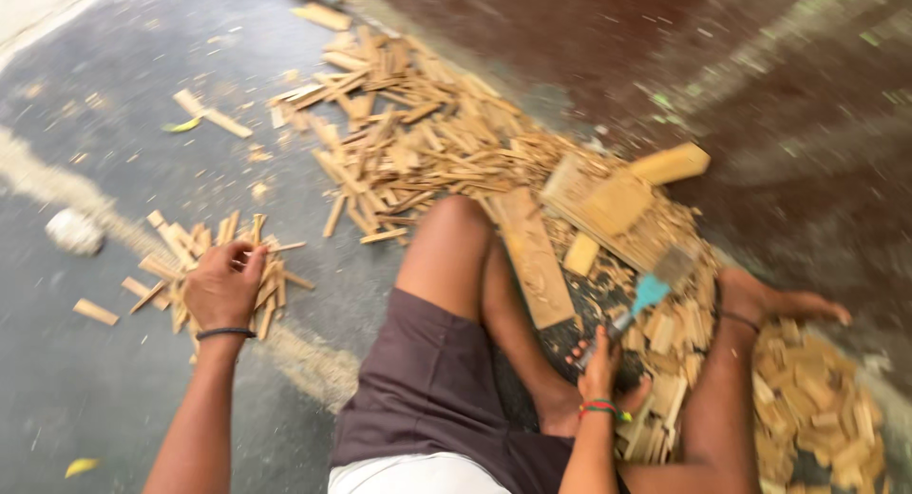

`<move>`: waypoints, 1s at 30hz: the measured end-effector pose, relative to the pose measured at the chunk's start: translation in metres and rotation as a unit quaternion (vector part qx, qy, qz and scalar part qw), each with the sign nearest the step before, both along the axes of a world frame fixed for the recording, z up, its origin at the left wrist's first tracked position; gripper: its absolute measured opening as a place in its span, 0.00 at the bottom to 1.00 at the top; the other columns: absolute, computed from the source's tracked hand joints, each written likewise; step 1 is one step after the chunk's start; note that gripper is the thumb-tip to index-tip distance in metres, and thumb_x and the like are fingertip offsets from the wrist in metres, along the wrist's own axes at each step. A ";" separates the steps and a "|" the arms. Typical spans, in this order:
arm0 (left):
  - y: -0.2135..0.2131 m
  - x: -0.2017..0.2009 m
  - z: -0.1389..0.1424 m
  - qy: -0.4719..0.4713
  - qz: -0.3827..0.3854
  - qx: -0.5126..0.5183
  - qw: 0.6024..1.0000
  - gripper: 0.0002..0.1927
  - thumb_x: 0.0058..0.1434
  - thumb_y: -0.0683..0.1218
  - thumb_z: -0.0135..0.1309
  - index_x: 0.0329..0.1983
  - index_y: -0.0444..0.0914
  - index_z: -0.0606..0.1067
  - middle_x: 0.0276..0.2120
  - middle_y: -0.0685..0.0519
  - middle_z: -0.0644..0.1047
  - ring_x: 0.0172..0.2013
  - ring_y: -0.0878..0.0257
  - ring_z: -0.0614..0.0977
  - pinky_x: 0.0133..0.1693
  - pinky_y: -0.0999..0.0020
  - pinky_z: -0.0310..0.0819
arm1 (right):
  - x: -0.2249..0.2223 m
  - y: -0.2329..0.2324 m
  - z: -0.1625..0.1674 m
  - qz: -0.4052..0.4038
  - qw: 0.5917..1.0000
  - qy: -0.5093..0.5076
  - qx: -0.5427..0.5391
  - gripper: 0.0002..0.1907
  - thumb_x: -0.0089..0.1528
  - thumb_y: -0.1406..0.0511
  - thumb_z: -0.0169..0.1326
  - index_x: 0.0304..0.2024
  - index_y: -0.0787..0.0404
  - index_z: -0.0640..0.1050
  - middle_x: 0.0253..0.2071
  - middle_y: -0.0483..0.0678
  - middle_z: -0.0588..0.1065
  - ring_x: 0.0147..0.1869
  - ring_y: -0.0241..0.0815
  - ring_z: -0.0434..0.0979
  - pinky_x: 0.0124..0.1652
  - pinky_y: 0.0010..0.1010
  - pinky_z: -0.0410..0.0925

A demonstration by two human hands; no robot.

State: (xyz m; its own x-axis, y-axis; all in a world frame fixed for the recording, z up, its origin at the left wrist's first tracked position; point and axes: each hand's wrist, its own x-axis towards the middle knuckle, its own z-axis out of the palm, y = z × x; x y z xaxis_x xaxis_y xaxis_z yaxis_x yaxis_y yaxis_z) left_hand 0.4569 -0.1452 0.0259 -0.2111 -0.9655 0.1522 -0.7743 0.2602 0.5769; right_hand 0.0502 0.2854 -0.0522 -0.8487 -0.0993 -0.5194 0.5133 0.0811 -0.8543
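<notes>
right hand (pixel 597 363) clamped round the handle of a blue-headed hatchet (pixel 650 290), blade up over the chopping block (pixel 608 209). left hand (pixel 224 283) closed down on a small heap of split sticks (pixel 195 256) on the floor (pixel 85 389), well apart from the right. carved plank (pixel 534 256) just beside the bent knee. farther off, a big pile of wood strips (pixel 408 133).

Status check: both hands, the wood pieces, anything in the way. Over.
Left hand down on small pile of wood sticks, grasp unclear. Right hand gripping blue-handled tool. Carved plank beside bent knee, big scrap heap beyond.
</notes>
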 end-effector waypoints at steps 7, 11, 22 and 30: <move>0.001 0.031 -0.011 -0.223 0.033 -0.102 0.969 0.30 0.56 0.65 0.66 0.51 0.40 0.78 0.45 0.47 0.78 0.44 0.54 0.79 0.47 0.56 0.71 | -0.007 0.004 0.001 -0.013 1.000 -0.001 0.023 0.18 0.69 0.55 0.52 0.55 0.53 0.65 0.26 0.45 0.70 0.23 0.40 0.71 0.22 0.37 0.69; -0.006 -0.031 -0.037 -0.082 -0.065 -0.078 0.992 0.23 0.61 0.59 0.65 0.51 0.41 0.79 0.44 0.48 0.78 0.46 0.54 0.79 0.47 0.57 0.71 | -0.007 0.007 0.001 -0.016 0.998 0.002 0.057 0.17 0.68 0.55 0.52 0.56 0.53 0.67 0.26 0.46 0.71 0.23 0.41 0.71 0.22 0.37 0.70; -0.098 -0.202 -0.054 -0.151 -0.154 0.007 0.977 0.20 0.60 0.63 0.61 0.45 0.47 0.82 0.38 0.48 0.82 0.35 0.53 0.83 0.37 0.55 0.73 | -0.001 0.018 -0.011 -0.028 0.996 0.013 0.079 0.18 0.68 0.55 0.54 0.53 0.56 0.66 0.26 0.47 0.71 0.24 0.42 0.72 0.22 0.39 0.70; -0.103 -0.203 -0.059 -0.167 -0.167 0.144 0.961 0.21 0.60 0.61 0.62 0.50 0.47 0.81 0.38 0.48 0.83 0.35 0.54 0.83 0.36 0.58 0.73 | 0.001 0.024 -0.019 -0.029 0.995 -0.005 0.091 0.18 0.67 0.55 0.54 0.54 0.55 0.67 0.26 0.47 0.71 0.24 0.42 0.72 0.22 0.39 0.70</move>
